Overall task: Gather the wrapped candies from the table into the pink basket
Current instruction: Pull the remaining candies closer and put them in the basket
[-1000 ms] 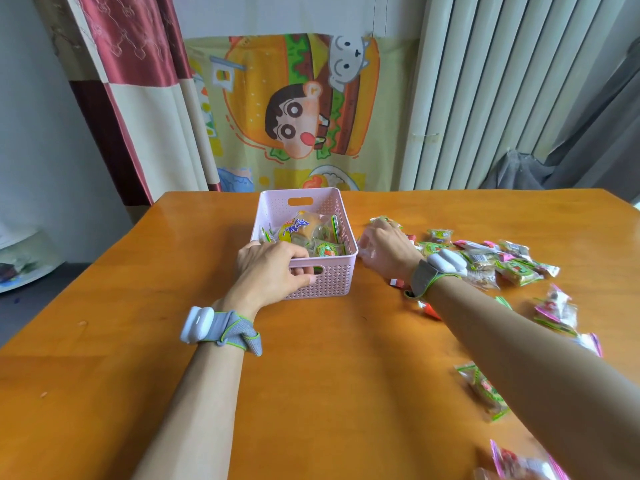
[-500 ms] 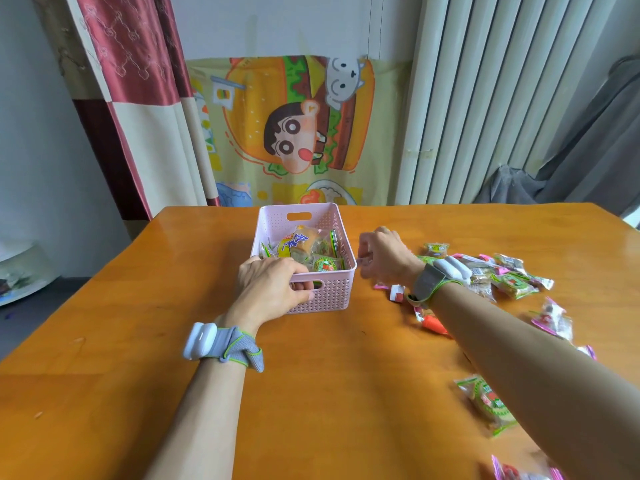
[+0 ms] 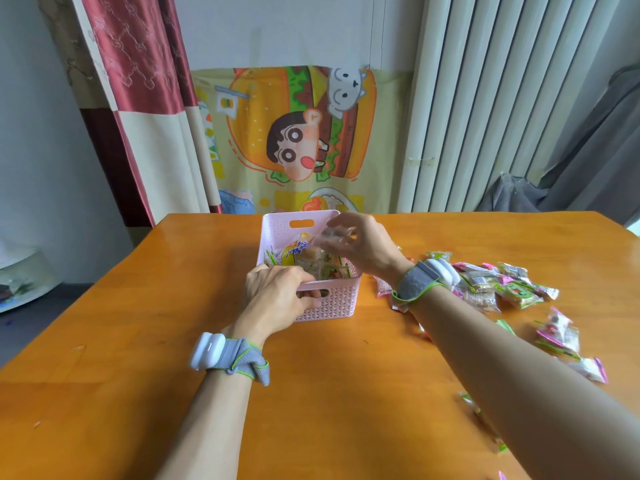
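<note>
on my feed L hand (image 3: pixel 277 299) grips pink basket (image 3: pixel 334 304) near wall, R hand (image 3: pixel 367 247) above basket pinches clear-wrapped candy (image 3: pixel 329 239), more candies (image 3: pixel 516 289) right of it

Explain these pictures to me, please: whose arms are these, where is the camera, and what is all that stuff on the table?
There is no machine here. These are a person's two bare arms, filmed by one wide camera worn on the head and looking down. Each wrist wears a grey band with a white pod. The left hand grips the near rim of the pink basket, which is part full of gathered candies. The right hand holds a clear-wrapped candy, blurred, above the basket. Many loose candies lie on the orange table to the right.
</note>
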